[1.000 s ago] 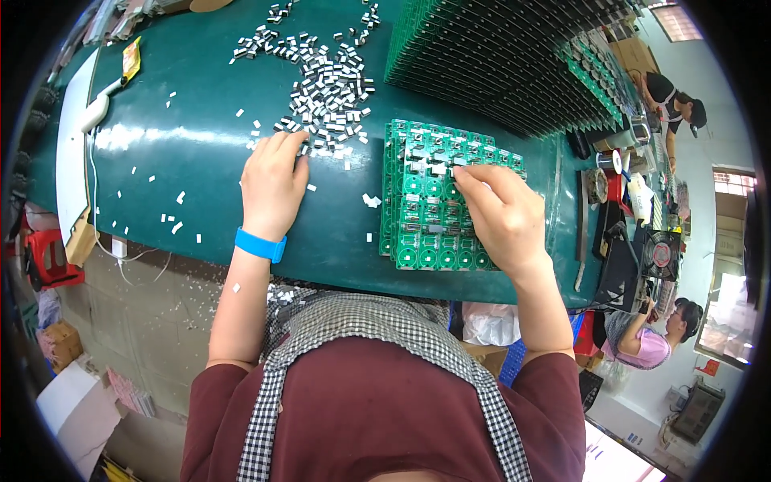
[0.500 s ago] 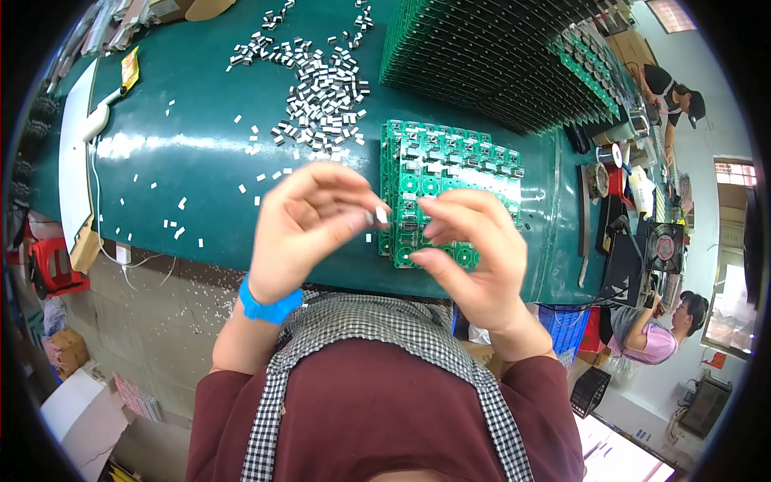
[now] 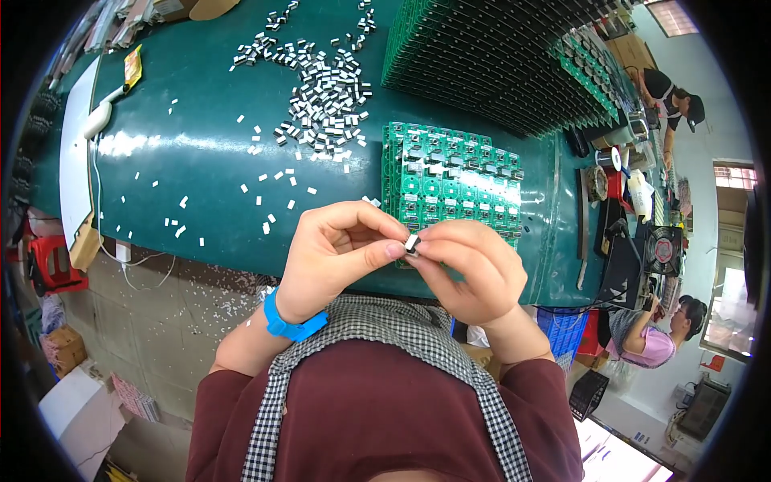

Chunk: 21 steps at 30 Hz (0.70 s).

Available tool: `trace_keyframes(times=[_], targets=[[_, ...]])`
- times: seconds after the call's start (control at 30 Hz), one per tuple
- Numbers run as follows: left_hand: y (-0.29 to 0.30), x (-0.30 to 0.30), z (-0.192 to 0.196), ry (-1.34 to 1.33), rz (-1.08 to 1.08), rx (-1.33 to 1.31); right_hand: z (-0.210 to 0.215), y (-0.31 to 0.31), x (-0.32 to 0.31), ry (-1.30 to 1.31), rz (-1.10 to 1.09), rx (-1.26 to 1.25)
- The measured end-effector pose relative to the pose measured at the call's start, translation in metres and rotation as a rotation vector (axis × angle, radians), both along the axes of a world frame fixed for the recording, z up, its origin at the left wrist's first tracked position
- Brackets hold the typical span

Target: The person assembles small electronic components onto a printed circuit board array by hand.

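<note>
Hands drawn together, component between, long axis slanting far-right

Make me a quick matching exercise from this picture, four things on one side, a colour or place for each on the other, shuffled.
Things:
1. wristband
2. single black-and-white piece
3. stool
4. packet

Colours and places:
A. red
B. mostly yellow
C. blue
D. between the left hand and right hand

Pairs: 1-C, 2-D, 3-A, 4-B.
</note>
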<state>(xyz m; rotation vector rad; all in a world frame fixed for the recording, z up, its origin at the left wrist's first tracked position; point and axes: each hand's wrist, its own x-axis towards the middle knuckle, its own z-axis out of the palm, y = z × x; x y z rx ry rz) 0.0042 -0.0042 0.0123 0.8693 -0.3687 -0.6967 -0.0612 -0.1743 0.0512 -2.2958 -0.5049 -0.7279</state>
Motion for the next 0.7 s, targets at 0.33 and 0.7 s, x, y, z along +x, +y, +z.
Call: trace_keyframes(times=[0.33,0.7], targets=[[-0.005,-0.001,0.001,-0.817,0.337,0.208,0.007,-0.005,-0.006,0.357,0.086,0.408],[-0.01,-0.004,-0.005,-0.941,0.366,0.114,0.006,-0.004,-0.005,0.228,0.123,0.266]])
